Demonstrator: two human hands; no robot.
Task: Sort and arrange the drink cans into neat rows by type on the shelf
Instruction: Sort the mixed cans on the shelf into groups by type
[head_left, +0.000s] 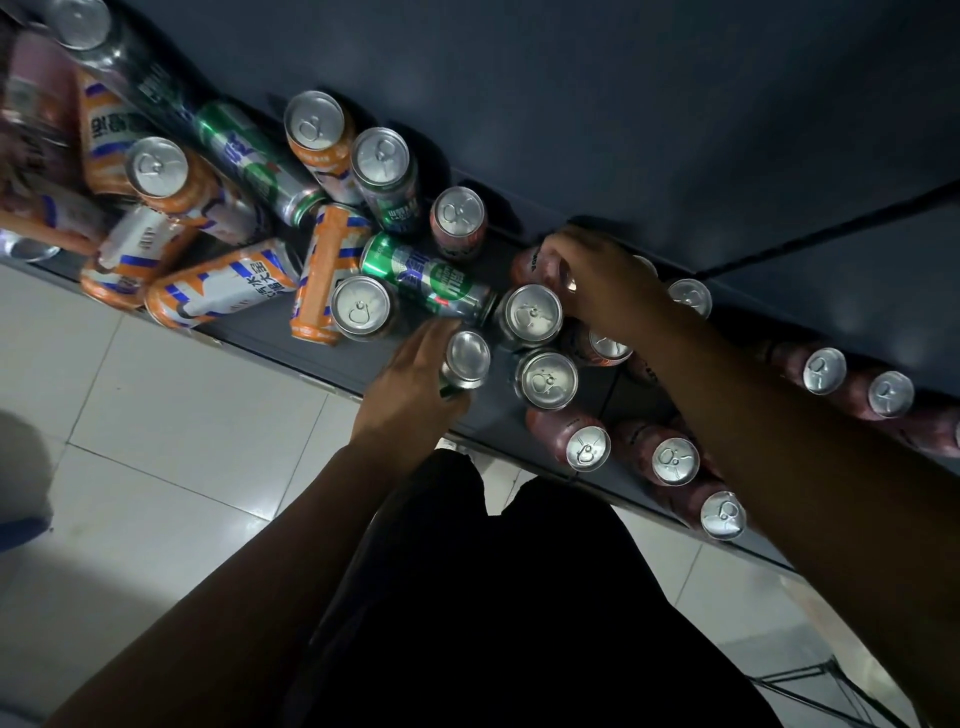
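While the left hand (410, 384) grips an upright can (467, 358) just in front of the lying green can (431, 283), the right hand (597, 280) curls round a reddish can (527, 265) just right of it. Orange cans (223, 291) lie jumbled to its left and reddish rows (587, 448) stand to its right on the shelf (322, 358).

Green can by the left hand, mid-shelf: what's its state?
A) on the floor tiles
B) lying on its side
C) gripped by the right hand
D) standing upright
B: the green can lies on its side on the shelf with its label showing. The left hand grips a second can, and the right hand grips a pink can.
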